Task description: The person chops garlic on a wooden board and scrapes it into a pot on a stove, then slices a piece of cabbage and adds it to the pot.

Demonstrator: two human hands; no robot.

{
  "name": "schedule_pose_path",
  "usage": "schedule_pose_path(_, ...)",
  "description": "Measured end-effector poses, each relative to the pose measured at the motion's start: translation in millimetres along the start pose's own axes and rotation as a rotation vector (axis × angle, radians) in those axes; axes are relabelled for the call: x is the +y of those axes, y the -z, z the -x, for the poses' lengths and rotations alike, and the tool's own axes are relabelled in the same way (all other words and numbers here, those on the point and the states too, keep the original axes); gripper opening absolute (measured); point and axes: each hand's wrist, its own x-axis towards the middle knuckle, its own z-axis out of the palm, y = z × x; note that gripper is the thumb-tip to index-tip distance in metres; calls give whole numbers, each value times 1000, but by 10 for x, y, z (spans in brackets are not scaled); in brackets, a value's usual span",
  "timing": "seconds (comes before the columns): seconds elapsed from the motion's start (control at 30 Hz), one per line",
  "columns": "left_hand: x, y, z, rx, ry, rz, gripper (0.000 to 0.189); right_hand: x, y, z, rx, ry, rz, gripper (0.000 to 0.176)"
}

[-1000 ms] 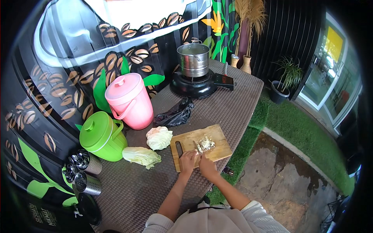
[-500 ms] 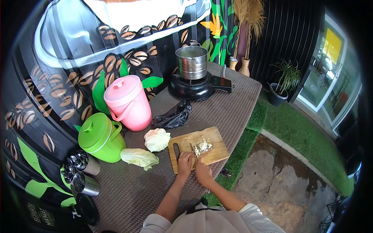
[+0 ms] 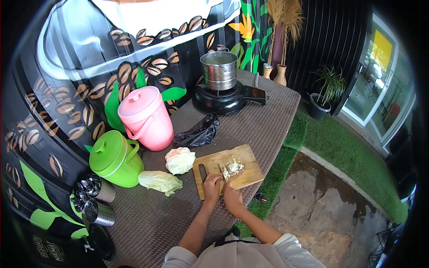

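Note:
My right hand (image 3: 233, 198) is closed around the handle of a knife (image 3: 224, 174), whose blade rests over a wooden cutting board (image 3: 251, 175). Just left of the blade, my left hand (image 3: 212, 186) lies on the board with fingers curled together; what is under them is hidden. Finely chopped whitish pieces (image 3: 233, 166) form a small heap beside the blade. A pale round cabbage (image 3: 179, 160) sits left of the board, and an elongated napa cabbage (image 3: 160, 182) lies closer to me.
A steel pot (image 3: 219, 71) stands on a black portable stove (image 3: 219, 100) at the back. Nearby are a black plastic bag (image 3: 198, 131), a pink lidded bucket (image 3: 149, 123) and a green one (image 3: 117, 161). Metal holders with utensils (image 3: 98, 211) stand at left. The table edge (image 3: 280, 149) runs along the right.
Both hands stay at almost the same place on the board, with only slight shifts of the knife and fingers. The whole view has moved a little.

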Motion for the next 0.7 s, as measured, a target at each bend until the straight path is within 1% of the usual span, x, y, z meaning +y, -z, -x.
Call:
schedule_pose_path(0.07, -30, 6, 45, -13, -3, 3, 11, 40, 2, -10, 8, 16, -23, 28)
schedule_pose_path(0.17, -21, 11, 7, -4, 5, 29, 12, -3, 251, 11, -39, 53, -54, 24)
schedule_pose_path(0.23, -35, 15, 19, -11, 13, 40, 14, -90, 257, 101, -58, -30, -75, 24)
schedule_pose_path(0.27, -43, 19, 26, -15, 14, 40, 14, -112, 195, 109, -59, -33, -77, 24)
schedule_pose_path(0.33, -30, 7, 15, -7, 43, 39, 13, -114, 85, 68, -28, -42, -10, 31)
schedule_pose_path(0.37, -21, -4, 5, -5, 42, 40, 13, -71, 57, 14, -26, -40, -8, 31)
schedule_pose_path(0.43, -11, 13, 25, 10, 4, 17, 12, -50, 149, -82, -42, 26, -32, 30)
schedule_pose_path(0.47, -3, 23, 47, 6, 5, 15, 12, -32, 190, -83, -43, 23, -35, 30)
schedule_pose_path(0.53, 37, 36, 34, -21, 58, -19, 12, -54, 401, -59, -94, 52, -57, 24)
schedule_pose_path(0.57, 28, 36, 27, -19, 59, -19, 12, -60, 372, -41, -94, 55, -56, 24)
schedule_pose_path(0.63, -26, 20, 39, -34, 44, -44, 12, -76, 242, 56, -62, -27, -92, 22)
schedule_pose_path(0.7, -42, 16, 48, -33, 39, -48, 13, -99, 139, 99, -50, -20, -78, 21)
